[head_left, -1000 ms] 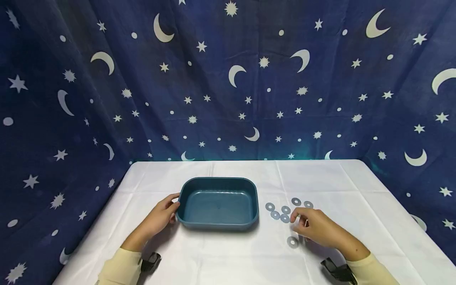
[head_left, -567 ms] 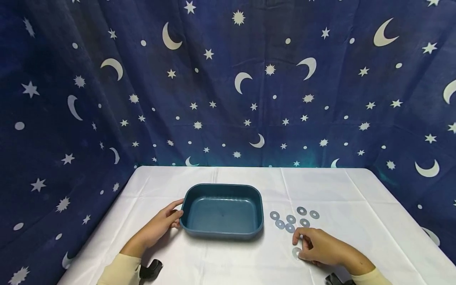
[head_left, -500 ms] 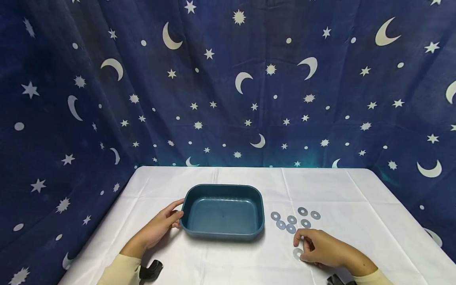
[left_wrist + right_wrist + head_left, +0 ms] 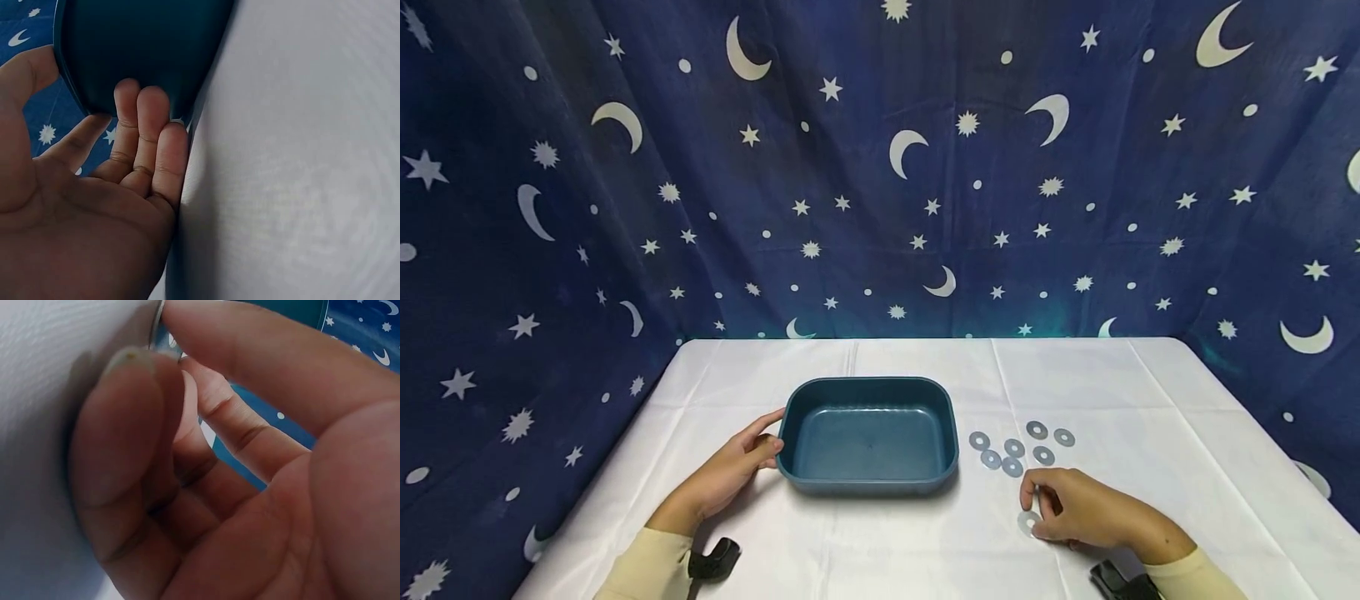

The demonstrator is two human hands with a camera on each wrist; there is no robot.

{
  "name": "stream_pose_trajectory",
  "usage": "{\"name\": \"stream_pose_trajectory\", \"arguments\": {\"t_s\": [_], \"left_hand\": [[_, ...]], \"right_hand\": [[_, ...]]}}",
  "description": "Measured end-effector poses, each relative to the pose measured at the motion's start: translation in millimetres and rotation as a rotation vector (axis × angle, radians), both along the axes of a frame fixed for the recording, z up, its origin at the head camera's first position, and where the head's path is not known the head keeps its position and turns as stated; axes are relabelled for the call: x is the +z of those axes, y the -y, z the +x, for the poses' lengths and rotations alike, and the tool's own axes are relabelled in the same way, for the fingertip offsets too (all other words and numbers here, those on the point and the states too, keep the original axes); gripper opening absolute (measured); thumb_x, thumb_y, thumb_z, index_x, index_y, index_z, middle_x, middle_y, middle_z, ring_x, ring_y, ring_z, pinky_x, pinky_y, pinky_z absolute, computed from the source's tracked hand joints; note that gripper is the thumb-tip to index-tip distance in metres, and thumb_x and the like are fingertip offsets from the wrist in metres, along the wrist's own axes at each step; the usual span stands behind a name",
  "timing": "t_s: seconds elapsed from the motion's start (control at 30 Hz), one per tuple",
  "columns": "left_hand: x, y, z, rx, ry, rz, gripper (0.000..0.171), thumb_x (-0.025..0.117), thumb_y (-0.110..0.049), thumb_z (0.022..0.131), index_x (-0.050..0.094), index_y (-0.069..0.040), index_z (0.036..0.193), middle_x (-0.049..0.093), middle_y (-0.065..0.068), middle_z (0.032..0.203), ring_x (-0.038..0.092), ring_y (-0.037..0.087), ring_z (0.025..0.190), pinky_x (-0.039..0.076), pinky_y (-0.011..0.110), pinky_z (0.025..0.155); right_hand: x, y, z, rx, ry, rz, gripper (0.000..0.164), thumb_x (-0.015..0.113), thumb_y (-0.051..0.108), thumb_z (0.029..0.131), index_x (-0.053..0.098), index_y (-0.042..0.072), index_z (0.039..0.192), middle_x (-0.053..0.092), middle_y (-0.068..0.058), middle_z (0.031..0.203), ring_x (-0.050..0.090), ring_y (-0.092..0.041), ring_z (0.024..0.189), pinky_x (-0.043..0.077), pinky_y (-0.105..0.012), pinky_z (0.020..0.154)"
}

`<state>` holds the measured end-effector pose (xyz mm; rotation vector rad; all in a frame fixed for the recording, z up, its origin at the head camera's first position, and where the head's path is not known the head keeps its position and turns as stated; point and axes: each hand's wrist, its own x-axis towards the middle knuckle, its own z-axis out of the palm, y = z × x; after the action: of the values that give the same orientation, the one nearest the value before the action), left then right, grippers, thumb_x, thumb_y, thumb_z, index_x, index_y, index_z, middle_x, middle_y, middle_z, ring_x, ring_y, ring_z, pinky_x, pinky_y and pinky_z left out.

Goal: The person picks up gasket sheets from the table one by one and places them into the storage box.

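Note:
My left hand (image 4: 730,471) rests against the left end of a dark teal rectangular tray (image 4: 880,485). In the left wrist view its thumb and index fingertip touch the rim, and the other fingers (image 4: 153,119) lie against the outer wall. With thumb and index finger, my right hand (image 4: 1078,508) pinches the edge of a flat grey washer (image 4: 1026,523), low over the white cloth. Part of that washer is hidden by the thumb; its thin edge shows at the fingertips in the right wrist view. The remaining fingers of this hand are curled under the palm.
Several more flat washers (image 4: 1012,467) lie loosely grouped right of the tray, beyond my right hand. A white cloth (image 4: 880,550) covers the table. Dark blue curtains (image 4: 850,167) with moons and stars stand behind and beside it.
My right hand has come nearer, from beside the washer group to the single near washer, and its fingertips have closed on the edge. A washer it covered now shows. The left hand stays at the tray.

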<state>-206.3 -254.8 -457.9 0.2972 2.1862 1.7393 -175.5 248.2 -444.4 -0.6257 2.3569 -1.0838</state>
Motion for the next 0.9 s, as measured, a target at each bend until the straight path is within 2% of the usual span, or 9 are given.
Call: {"name": "stream_pose_trajectory", "arguments": {"t_s": [0.3, 0.53, 0.9], "left_hand": [[-0.8, -1.1, -1.1, 0.017, -0.011, -0.018, 0.066, 0.053, -0.026, 0.104, 0.022, -0.005, 0.158, 0.056, 0.004, 0.11, 0.058, 0.007, 0.103, 0.048, 0.02, 0.092], [-2.7, -1.6, -0.8, 0.011, -0.013, -0.023, 0.066, 0.052, -0.027, 0.105, 0.021, -0.005, 0.158, 0.056, 0.003, 0.11, 0.057, 0.007, 0.104, 0.047, 0.02, 0.092], [0.2, -2.2, 0.6, 0.015, -0.014, -0.007, 0.065, 0.052, -0.025, 0.105, 0.02, -0.003, 0.158, 0.056, 0.001, 0.107, 0.057, 0.006, 0.103, 0.047, 0.02, 0.092]], "right_hand": [[3.8, 0.4, -2.6, 0.016, 0.004, 0.013, 0.026, 0.081, 0.014, 0.081, 0.06, 0.01, 0.096, 0.053, 0.005, 0.065, 0.05, -0.004, 0.049, 0.041, -0.021, 0.046], [1.4, 1.0, -1.3, -0.003, 0.01, 0.041, 0.028, 0.082, 0.014, 0.079, 0.059, 0.01, 0.095, 0.053, 0.004, 0.066, 0.049, -0.005, 0.052, 0.04, -0.021, 0.048], [1.5, 2.4, 0.3, 0.036, -0.073, 0.051, 0.029, 0.081, 0.018, 0.08, 0.056, 0.013, 0.095, 0.049, 0.008, 0.07, 0.046, -0.001, 0.06, 0.039, -0.021, 0.054]]}}
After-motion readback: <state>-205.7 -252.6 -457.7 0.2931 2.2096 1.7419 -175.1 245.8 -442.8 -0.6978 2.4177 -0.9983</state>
